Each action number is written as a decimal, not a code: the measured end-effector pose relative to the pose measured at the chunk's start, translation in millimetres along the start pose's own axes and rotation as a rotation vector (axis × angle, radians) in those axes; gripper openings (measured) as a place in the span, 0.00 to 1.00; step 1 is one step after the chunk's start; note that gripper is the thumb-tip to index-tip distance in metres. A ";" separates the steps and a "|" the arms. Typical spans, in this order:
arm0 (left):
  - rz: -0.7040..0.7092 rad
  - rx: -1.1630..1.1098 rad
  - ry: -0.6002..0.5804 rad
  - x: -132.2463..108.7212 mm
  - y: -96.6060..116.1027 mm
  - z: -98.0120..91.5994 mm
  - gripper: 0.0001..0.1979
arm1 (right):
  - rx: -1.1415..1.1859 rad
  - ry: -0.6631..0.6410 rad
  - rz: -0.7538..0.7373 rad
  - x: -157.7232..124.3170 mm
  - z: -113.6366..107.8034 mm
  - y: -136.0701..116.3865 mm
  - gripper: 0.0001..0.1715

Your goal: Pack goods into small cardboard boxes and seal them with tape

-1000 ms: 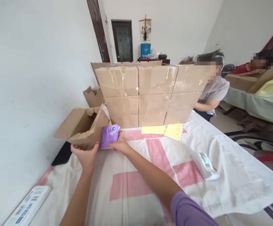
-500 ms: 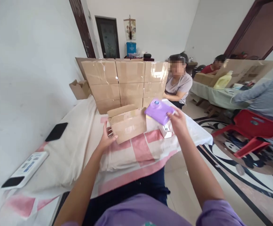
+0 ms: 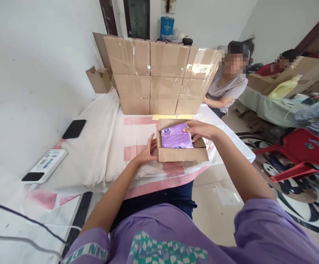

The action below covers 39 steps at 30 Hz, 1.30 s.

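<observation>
A small cardboard box (image 3: 184,154) stands with its flaps up on the cloth-covered table in front of me. Inside it lies a flat purple soft packet (image 3: 175,136) with a round blue-and-white mark. My left hand (image 3: 147,151) is at the box's left end, fingers curved against the wall and thumb low near the front corner. My right hand (image 3: 200,130) reaches over the back right of the box, its fingers gripping the right end of the packet. Part of those fingertips is hidden inside the box.
Behind the box rises a taped wall of stacked cartons (image 3: 148,77), with an opened carton (image 3: 100,80) at its left. A black phone (image 3: 74,129) and a white power strip (image 3: 45,167) lie on the left. Other people sit to the right, near a red chair (image 3: 299,150).
The purple packet has gone from the air at the right into the box. The box, tilted before, now sits flat with its opening upward. My view has tipped downward.
</observation>
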<state>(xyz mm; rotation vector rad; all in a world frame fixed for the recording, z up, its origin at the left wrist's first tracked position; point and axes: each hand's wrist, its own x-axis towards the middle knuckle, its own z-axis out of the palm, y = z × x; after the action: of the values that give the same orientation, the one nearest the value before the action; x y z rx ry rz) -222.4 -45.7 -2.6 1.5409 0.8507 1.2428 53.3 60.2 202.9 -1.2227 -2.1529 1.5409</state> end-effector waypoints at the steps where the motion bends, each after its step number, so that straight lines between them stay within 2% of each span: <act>1: -0.001 -0.004 -0.010 -0.1 -0.4 -0.8 0.75 | -0.037 -0.017 0.010 7.1 5.1 6.8 0.24; 5: 0.014 -0.035 -0.017 -0.2 -1.8 -2.2 0.72 | -0.326 0.096 0.011 23.6 27.7 27.5 0.17; 7: 0.019 -0.040 -0.009 0.2 -2.8 -2.3 0.72 | -0.529 0.152 0.033 26.2 39.2 32.2 0.21; 10: 0.032 -0.035 -0.002 0.9 -3.3 -2.3 0.72 | -0.825 0.146 0.029 25.9 52.9 30.9 0.26; 13: 0.048 -0.028 -0.007 1.3 -1.4 -3.0 0.70 | -0.999 0.173 0.002 25.5 62.4 20.8 0.17; 17: 0.009 -0.021 -0.006 1.2 3.8 -1.5 0.70 | -1.057 0.234 -0.014 20.9 65.0 2.6 0.04; 19: -0.008 -0.019 0.002 1.1 5.0 0.4 0.69 | -1.026 0.242 -0.113 11.0 58.0 -3.6 0.04; 21: -0.014 -0.016 0.003 1.3 4.2 1.1 0.67 | -0.903 0.320 -0.309 -4.5 46.3 -3.4 0.06; 23: -0.019 0.008 0.005 1.5 2.1 0.4 0.65 | -0.724 0.540 -0.490 -22.3 33.6 5.7 0.12; 25: -0.025 0.030 0.006 0.9 0.4 -0.4 0.64 | -0.595 0.733 -0.541 -37.2 22.9 23.3 0.16; 26: -0.019 0.046 0.016 0.1 0.4 -0.5 0.65 | -0.561 0.729 -0.525 -42.3 19.1 34.1 0.16; 29: 0.037 0.146 0.086 -2.6 5.5 2.4 0.65 | -0.500 0.476 -0.427 -46.9 14.5 66.0 0.23; 31: 0.114 0.230 0.155 -2.2 14.1 8.4 0.62 | -0.450 0.391 -0.399 -44.0 16.2 80.1 0.28; 35: 0.283 0.299 0.252 8.3 37.2 26.2 0.57 | -0.303 0.408 -0.449 -36.5 24.1 86.8 0.34; 37: 0.289 0.283 0.311 16.3 46.8 32.1 0.52 | -0.166 0.437 -0.443 -32.5 30.6 86.1 0.38; 39: 0.239 0.266 0.401 23.4 53.7 33.7 0.39 | 0.006 0.461 -0.381 -27.4 39.3 86.2 0.42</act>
<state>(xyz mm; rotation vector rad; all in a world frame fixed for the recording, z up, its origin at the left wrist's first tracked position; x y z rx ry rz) -186.4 -49.0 54.5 1.6644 1.1508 1.7053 89.2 22.4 119.2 -0.9713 -1.9260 0.9944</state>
